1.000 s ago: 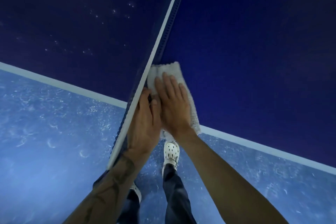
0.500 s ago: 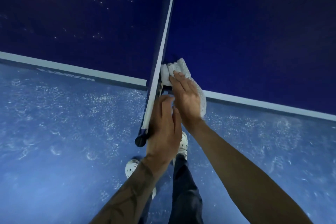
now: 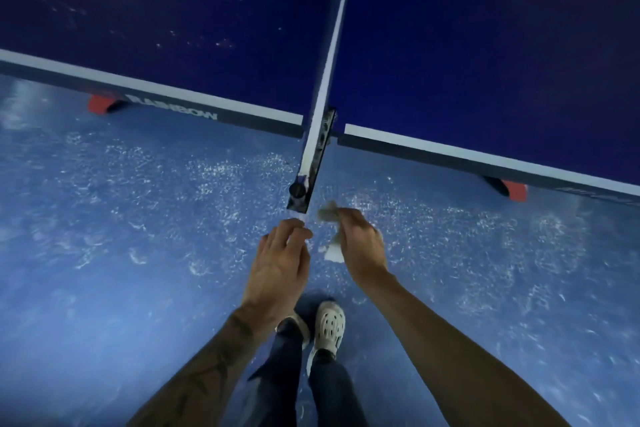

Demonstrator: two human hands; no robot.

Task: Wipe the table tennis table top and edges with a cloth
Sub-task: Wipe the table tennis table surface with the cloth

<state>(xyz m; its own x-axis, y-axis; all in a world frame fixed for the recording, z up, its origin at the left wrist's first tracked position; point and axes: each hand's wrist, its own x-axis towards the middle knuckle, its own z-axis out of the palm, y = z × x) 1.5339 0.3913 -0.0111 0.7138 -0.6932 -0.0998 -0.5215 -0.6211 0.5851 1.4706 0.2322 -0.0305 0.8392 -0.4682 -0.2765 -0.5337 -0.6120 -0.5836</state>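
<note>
The left half of the table still carried pale specks. The left hand, which had been cupped over the net post half a second before, had drawn back and hung just short of the post's end, fingers loosely bent and holding nothing. The cloth, earlier pressed on the table's edge beside the net, was now off the table and over the floor, bunched in the right hand, whose fingers curled round it.
</note>
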